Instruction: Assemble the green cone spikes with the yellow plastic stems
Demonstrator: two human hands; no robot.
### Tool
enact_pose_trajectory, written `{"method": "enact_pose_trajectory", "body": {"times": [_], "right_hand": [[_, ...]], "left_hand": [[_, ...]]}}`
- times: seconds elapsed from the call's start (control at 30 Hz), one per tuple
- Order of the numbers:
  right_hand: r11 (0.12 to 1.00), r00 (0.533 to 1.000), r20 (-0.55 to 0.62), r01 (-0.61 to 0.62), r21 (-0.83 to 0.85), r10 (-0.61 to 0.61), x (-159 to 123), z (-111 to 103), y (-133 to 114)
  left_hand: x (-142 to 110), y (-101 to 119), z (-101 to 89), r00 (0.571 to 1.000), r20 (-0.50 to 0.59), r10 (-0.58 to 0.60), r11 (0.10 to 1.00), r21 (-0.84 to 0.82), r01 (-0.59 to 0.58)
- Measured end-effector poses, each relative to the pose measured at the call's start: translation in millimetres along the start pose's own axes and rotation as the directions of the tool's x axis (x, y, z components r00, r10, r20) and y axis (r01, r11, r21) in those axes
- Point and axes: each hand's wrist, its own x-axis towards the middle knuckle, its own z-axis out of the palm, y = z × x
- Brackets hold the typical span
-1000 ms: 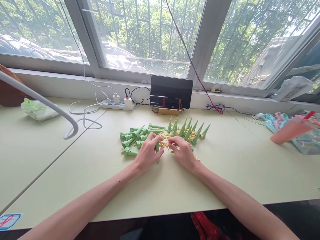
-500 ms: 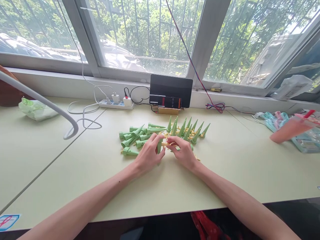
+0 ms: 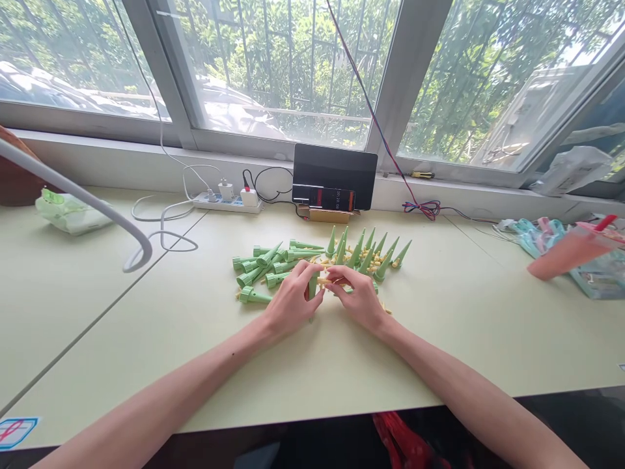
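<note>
My left hand [image 3: 294, 294] is closed around a green plastic spike [image 3: 312, 286], its pointed end downward. Between the fingertips of my right hand [image 3: 358, 294] is a small pale-yellow peg [image 3: 324, 281], held level close to the spike's side; whether its tip touches the spike I cannot tell. Several green cone spikes [image 3: 254, 296] lie in a heap beyond and left of my left hand. Past my right hand, several more green spikes [image 3: 356, 251] stand upright with their tips up, among scattered yellow pegs [image 3: 378, 266].
Behind the spikes, a dark tablet [image 3: 334, 170] leans by the window, with a phone [image 3: 332, 198] before it. A power strip [image 3: 227, 203] with white cables lies left. A pink drink cup [image 3: 569, 251] tilts on bags at right. A white curved bar [image 3: 73, 192] crosses the left side.
Both hands stay almost in place. The yellow peg has shifted slightly to the right relative to the green spike, and the view has barely moved.
</note>
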Motion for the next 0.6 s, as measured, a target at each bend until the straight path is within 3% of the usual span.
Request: {"method": "enact_pose_trajectory", "body": {"times": [0.6], "right_hand": [[1.000,1.000,-0.008,0.005,-0.010,-0.005,-1.0,0.9,0.7]], "left_hand": [[0.2,-2.1,1.0,1.000,0.002,0.011,1.000,-0.001,-0.011]]}}
